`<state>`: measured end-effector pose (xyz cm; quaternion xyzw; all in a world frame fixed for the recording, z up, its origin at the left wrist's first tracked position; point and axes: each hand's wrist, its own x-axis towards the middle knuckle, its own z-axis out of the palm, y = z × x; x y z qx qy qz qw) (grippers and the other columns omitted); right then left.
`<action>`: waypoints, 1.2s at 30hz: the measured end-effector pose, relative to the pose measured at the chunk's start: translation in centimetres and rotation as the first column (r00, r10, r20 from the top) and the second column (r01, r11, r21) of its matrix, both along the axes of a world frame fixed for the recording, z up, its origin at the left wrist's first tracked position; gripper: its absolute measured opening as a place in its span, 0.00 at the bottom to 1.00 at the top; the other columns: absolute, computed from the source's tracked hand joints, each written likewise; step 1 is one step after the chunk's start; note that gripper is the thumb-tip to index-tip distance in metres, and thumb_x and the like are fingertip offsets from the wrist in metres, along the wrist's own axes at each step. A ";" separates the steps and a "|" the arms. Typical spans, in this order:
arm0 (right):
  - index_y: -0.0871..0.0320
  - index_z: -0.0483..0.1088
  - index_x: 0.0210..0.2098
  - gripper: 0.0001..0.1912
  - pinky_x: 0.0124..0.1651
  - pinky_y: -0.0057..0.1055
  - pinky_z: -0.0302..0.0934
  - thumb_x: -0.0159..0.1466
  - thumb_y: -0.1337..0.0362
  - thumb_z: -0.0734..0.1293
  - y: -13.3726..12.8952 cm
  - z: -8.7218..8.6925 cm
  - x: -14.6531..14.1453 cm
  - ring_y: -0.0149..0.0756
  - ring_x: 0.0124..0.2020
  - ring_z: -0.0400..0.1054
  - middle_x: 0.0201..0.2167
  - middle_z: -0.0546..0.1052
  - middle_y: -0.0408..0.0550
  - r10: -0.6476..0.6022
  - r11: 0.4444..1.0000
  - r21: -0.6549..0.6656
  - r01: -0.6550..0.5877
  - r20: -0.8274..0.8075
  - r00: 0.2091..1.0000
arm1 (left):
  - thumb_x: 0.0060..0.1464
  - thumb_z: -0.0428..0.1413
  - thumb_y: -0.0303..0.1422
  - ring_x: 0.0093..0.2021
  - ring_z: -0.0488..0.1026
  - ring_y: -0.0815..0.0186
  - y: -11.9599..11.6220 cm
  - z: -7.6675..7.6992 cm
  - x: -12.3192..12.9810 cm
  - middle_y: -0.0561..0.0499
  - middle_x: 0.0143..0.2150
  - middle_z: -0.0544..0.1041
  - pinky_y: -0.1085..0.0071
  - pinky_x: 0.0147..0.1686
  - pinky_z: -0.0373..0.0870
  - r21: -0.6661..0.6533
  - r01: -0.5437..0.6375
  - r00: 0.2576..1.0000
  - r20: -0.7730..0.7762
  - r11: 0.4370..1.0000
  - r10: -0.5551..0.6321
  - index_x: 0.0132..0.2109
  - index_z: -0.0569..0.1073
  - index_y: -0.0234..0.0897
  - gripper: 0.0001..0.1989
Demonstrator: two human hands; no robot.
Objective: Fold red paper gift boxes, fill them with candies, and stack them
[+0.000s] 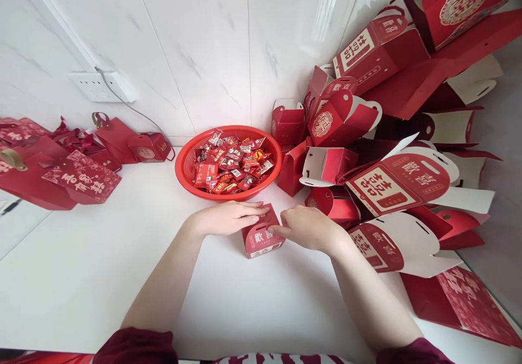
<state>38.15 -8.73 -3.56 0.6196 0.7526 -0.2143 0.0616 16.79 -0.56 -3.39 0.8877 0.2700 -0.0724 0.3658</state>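
A person's left hand [228, 217] lay with fingers outstretched across a red box [264, 240] while the right hand [308, 225], fingers curled, touched it from the right; whether either pinched it could not be told. The box sat on a white table [101, 271], near a red basket [228, 196] of wrapped sweets [232, 160].

White marbled tile wall [220, 54] — white tabletop [93, 282]

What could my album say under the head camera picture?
Left hand and right hand touching a red box near a basket.
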 end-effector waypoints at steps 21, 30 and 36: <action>0.59 0.71 0.16 0.17 0.34 0.24 0.62 0.59 0.60 0.65 1.6 0.0 0.2 0.31 0.23 0.74 0.20 0.78 0.44 -0.078 0.966 -0.260 -0.004 -0.303 0.950 | 0.48 0.58 0.56 0.72 0.46 0.48 -3.9 -3.3 4.4 0.38 0.73 0.49 0.53 0.66 0.45 0.294 -0.127 0.991 0.009 0.947 0.130 0.72 0.43 0.36 0.55; 0.58 0.70 0.16 0.20 0.37 0.30 0.61 0.61 0.55 0.65 1.4 -0.8 0.4 0.37 0.29 0.74 0.21 0.77 0.49 -0.091 0.993 -0.090 0.071 -0.235 0.968 | 0.50 0.59 0.55 0.72 0.48 0.51 -2.6 -3.4 4.2 0.41 0.72 0.51 0.53 0.68 0.43 0.350 0.008 0.995 0.091 0.937 -0.043 0.72 0.47 0.38 0.51; 0.54 0.71 0.28 0.15 0.35 0.29 0.57 0.66 0.54 0.62 -1.4 -1.4 1.8 0.37 0.32 0.71 0.27 0.78 0.43 -0.084 0.975 0.172 0.144 -0.316 0.945 | 0.68 0.40 0.40 0.72 0.47 0.61 -5.8 -2.3 3.7 0.47 0.73 0.50 0.52 0.70 0.31 0.423 -0.053 0.997 0.066 0.905 0.028 0.72 0.49 0.40 0.29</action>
